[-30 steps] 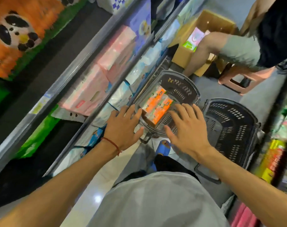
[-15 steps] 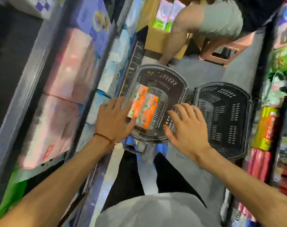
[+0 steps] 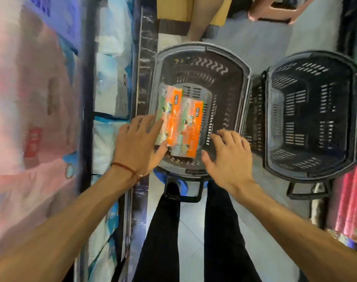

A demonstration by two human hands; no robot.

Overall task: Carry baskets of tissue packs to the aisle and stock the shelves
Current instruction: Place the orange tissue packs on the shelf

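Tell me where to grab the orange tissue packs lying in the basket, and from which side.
Come straight down from above: the basket walls shut off every side. The orange tissue packs lie flat, side by side, so clamp the pair by its outer long edges, left hand on the left edge, right hand on the right. Both should lift together.

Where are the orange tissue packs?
The tissue packs lie in the left basket, beside the shelf, centre of the head view, just past the left hand.
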